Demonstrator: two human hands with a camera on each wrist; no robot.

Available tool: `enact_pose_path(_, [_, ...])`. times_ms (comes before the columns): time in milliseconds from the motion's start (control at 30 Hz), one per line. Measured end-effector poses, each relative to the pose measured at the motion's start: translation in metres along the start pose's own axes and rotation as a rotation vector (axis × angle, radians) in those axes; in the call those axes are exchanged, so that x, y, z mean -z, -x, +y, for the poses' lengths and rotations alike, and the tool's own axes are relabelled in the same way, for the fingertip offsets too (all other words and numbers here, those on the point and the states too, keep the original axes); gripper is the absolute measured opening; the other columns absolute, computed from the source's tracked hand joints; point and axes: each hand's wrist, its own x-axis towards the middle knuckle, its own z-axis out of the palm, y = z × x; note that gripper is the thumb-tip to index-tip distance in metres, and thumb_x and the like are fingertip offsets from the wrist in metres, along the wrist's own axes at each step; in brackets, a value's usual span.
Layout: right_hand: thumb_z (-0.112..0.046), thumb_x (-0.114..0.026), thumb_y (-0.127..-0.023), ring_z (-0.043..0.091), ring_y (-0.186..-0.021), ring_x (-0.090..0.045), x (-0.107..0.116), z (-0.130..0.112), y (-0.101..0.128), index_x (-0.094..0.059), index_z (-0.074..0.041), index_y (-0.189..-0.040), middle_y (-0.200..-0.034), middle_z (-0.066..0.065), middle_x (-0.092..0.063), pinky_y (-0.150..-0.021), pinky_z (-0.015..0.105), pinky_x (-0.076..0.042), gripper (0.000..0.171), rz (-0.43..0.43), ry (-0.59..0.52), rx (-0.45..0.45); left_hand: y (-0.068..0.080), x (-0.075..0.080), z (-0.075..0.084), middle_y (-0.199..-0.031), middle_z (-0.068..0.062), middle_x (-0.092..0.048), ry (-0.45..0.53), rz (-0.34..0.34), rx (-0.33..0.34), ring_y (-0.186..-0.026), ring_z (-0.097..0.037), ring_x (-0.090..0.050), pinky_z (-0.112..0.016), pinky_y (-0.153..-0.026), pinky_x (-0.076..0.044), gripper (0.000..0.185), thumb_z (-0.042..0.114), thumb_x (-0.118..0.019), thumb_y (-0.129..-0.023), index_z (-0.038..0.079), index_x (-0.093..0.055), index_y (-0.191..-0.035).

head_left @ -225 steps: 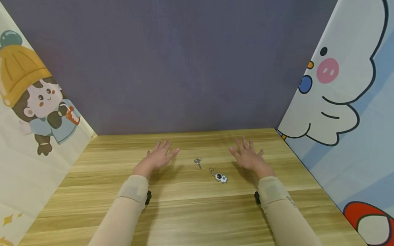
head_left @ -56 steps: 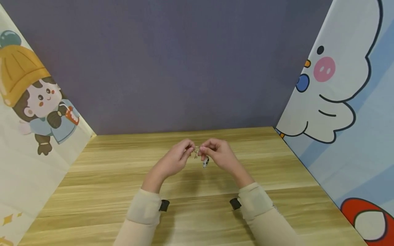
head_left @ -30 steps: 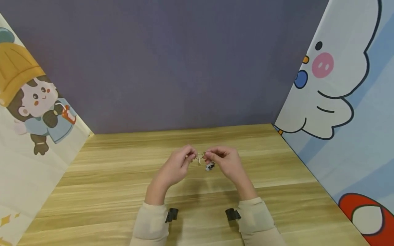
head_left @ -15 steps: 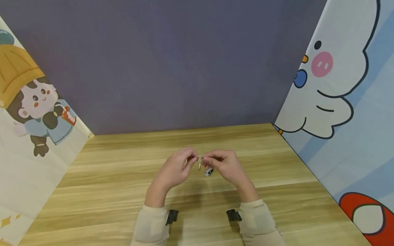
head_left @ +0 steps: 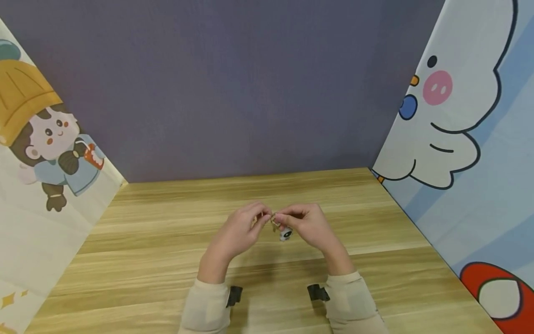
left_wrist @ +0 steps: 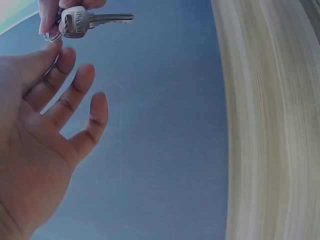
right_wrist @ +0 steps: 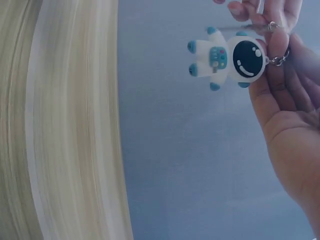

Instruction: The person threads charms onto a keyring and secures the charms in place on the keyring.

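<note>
A silver key [left_wrist: 77,22] hangs from a thin metal key ring [left_wrist: 55,36] between the two hands. My left hand [head_left: 235,232] pinches that ring between thumb and fingertip, its other fingers loosely bent. From the right, my right hand [head_left: 308,227] pinches the metal ring and chain [right_wrist: 281,59] of an astronaut keychain [right_wrist: 215,57], white with blue feet and a black visor. The astronaut dangles below the right fingertips in the head view. Both sets of fingertips meet at the rings, and how these join is hidden by the fingers.
Below the hands lies a wood-grain table [head_left: 146,260]. A dark grey-blue panel [head_left: 233,93] stands along its back edge. Cartoon-printed walls close off the left and right sides. A small black wrist camera [head_left: 234,295] sits at each cuff.
Key and astronaut keychain lay on the table under open, spread hands; now both are held above it. Over the last second the fingertips have drawn closer together, with the key turning between them.
</note>
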Motion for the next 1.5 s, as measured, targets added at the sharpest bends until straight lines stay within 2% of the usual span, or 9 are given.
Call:
enact_pose_path(100, [-0.024, -0.074, -0.102, 0.02, -0.082, -0.077, -0.001, 0.0, 0.0, -0.083, -0.007, -0.109, -0.099, 0.015, -0.081, -0.075, 0.035, -0.065, 0.021, 0.011, 0.002, -0.003, 0.0, 0.0, -0.002, -0.101, 0.0, -0.072, 0.048, 0.005, 0.011, -0.086, -0.01, -0.063, -0.034, -0.077, -0.058, 0.009, 0.016, -0.064, -0.108, 0.013, -0.072, -0.11])
enact_pose_path(233, [-0.024, -0.073, -0.103, 0.02, -0.085, -0.077, -0.003, -0.001, 0.001, -0.083, -0.009, -0.11, -0.102, 0.015, -0.081, -0.082, 0.034, -0.065, 0.02, 0.012, -0.017, -0.004, 0.0, 0.0, -0.004, -0.099, -0.004, -0.076, 0.089, 0.046, -0.04, -0.088, -0.011, -0.068, -0.038, -0.082, -0.062, 0.008, 0.011, -0.067, -0.105, 0.01, -0.074, -0.109])
enact_pose_path(500, [-0.023, -0.072, -0.103, 0.026, -0.088, -0.078, -0.006, 0.0, 0.0, -0.082, -0.006, -0.111, -0.1, 0.018, -0.08, -0.089, 0.034, -0.065, 0.02, 0.023, -0.089, 0.017, 0.001, -0.004, -0.01, -0.1, -0.005, -0.078, 0.133, 0.142, -0.066, -0.089, -0.013, -0.07, -0.029, -0.08, -0.06, 0.01, 0.006, -0.069, -0.103, 0.007, -0.077, -0.11])
enact_pose_path(600, [-0.023, -0.073, -0.102, 0.027, -0.086, -0.078, -0.01, 0.001, -0.002, -0.082, -0.007, -0.108, -0.094, 0.017, -0.079, -0.085, 0.035, -0.065, 0.019, 0.063, -0.087, 0.01, 0.001, -0.008, -0.01, -0.101, -0.005, -0.079, 0.147, 0.176, -0.026, -0.091, -0.015, -0.071, -0.031, -0.081, -0.061, 0.011, 0.007, -0.07, -0.103, 0.007, -0.078, -0.11])
enact_pose_path(800, [-0.025, -0.075, -0.101, 0.02, -0.078, -0.077, -0.019, 0.0, -0.005, -0.083, -0.009, -0.106, -0.087, 0.012, -0.08, -0.074, 0.031, -0.064, 0.018, 0.195, 0.004, -0.001, 0.0, -0.015, -0.008, -0.107, -0.006, -0.079, 0.278, 0.231, 0.136, -0.1, -0.02, -0.074, -0.042, -0.092, -0.063, 0.015, 0.016, -0.069, -0.105, 0.007, -0.078, -0.112])
enact_pose_path(900, [-0.025, -0.075, -0.102, 0.019, -0.077, -0.077, -0.024, 0.0, -0.006, -0.083, -0.01, -0.106, -0.087, 0.01, -0.08, -0.068, 0.034, -0.064, 0.018, 0.235, 0.074, 0.001, 0.0, -0.016, -0.008, -0.108, -0.004, -0.08, 0.298, 0.226, 0.183, -0.101, -0.019, -0.074, -0.041, -0.092, -0.063, 0.016, 0.021, -0.072, -0.103, 0.01, -0.079, -0.113])
enact_pose_path(1100, [-0.024, -0.073, -0.102, 0.015, -0.076, -0.075, -0.031, 0.002, -0.005, -0.083, -0.013, -0.107, -0.088, 0.005, -0.081, -0.067, 0.028, -0.063, 0.016, 0.257, 0.18, -0.022, 0.0, -0.019, -0.009, -0.103, -0.005, -0.079, 0.19, 0.19, 0.206, -0.096, -0.02, -0.074, -0.042, -0.089, -0.063, 0.011, 0.014, -0.072, -0.103, 0.009, -0.079, -0.108])
enact_pose_path(1333, [-0.025, -0.073, -0.102, 0.014, -0.075, -0.074, -0.036, 0.002, -0.004, -0.082, -0.014, -0.107, -0.085, 0.003, -0.079, -0.063, 0.026, -0.059, 0.015, 0.247, 0.213, -0.021, 0.002, -0.02, -0.005, -0.103, -0.005, -0.065, 0.041, 0.094, 0.288, -0.092, -0.016, -0.056, -0.032, -0.078, -0.053, 0.008, 0.014, -0.061, -0.109, 0.009, -0.066, -0.105])
enact_pose_path(1500, [-0.022, -0.072, -0.103, 0.013, -0.076, -0.072, -0.035, 0.005, -0.004, -0.082, -0.01, -0.108, -0.087, 0.005, -0.079, -0.065, 0.025, -0.06, 0.016, 0.252, 0.182, 0.018, 0.004, -0.018, -0.004, -0.1, -0.009, -0.063, 0.108, 0.092, 0.318, -0.089, -0.017, -0.053, -0.028, -0.076, -0.048, 0.011, 0.013, -0.054, -0.111, 0.006, -0.062, -0.108])
